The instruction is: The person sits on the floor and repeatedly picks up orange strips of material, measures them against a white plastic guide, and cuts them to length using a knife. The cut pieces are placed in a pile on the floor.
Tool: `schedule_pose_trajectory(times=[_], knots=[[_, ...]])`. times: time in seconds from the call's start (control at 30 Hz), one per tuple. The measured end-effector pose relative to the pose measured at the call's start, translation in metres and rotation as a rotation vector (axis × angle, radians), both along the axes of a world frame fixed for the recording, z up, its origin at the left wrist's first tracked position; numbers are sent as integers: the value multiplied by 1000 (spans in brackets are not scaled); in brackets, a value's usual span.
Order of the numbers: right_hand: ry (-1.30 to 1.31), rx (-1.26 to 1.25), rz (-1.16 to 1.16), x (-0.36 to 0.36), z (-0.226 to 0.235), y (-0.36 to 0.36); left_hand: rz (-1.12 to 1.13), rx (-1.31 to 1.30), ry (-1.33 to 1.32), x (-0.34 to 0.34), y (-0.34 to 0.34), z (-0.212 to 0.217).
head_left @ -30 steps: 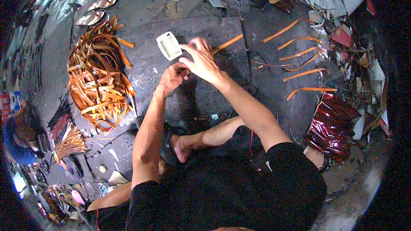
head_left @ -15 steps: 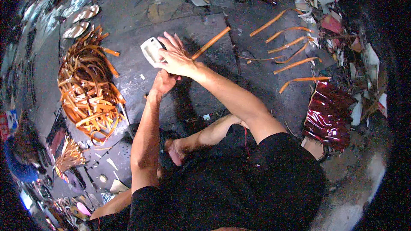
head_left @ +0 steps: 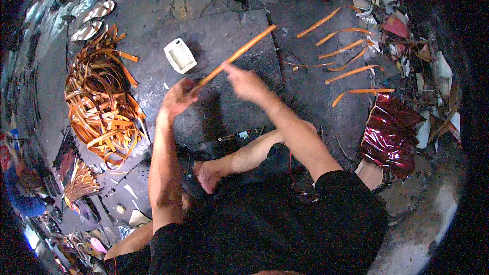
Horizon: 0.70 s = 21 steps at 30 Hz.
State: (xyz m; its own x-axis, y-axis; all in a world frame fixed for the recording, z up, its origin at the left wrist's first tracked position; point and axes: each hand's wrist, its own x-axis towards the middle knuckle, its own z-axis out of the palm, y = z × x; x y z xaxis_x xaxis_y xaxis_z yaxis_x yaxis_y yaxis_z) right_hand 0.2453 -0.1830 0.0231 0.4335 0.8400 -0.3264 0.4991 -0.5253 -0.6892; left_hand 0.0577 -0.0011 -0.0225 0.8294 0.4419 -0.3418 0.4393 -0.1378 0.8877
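Head view, looking down: both hands meet on one long orange strip [head_left: 237,55], a flat, stiff, ribbon-like band that runs diagonally from the left hand [head_left: 179,97] up and to the right, its far end lying over the dark stone floor [head_left: 219,25]. The left hand is curled round the strip's lower end, fingers closed on it. The right hand [head_left: 245,81] is blurred; it lies against the strip's middle, but whether its fingers pinch the strip or only rest on it cannot be told.

Just beyond the left hand sits a small white block [head_left: 180,55], rectangular with a shallow recess in its top, resting on the floor and apart from the strip. The floor is rough, grey and scuffed, with a seam between slabs.

Well to the left lies a heap [head_left: 99,102] of the same orange bands, looped and tangled, glossy where light catches them. To the right, several loose strips [head_left: 351,66] lie singly, some straight, some gently bowed. Near the right edge is a crumpled dark red foil sheet [head_left: 389,135], shiny and creased, among paper and card scraps.

The person sits cross-legged in black clothes, a bare foot [head_left: 209,173] tucked under the forearms.
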Motion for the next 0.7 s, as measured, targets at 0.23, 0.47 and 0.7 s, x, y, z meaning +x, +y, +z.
schedule_pose_trajectory(times=[0.23, 0.47, 0.7], knots=[[-123, 557, -28, -80, 9, 47, 103, -260, 15, -51, 9, 3], [-593, 402, 164, -33, 27, 97, 107, -15, 12, -7, -9, 22], [-625, 385, 278, -35, 27, 114, 86, -140, 23, -57, 14, 2]])
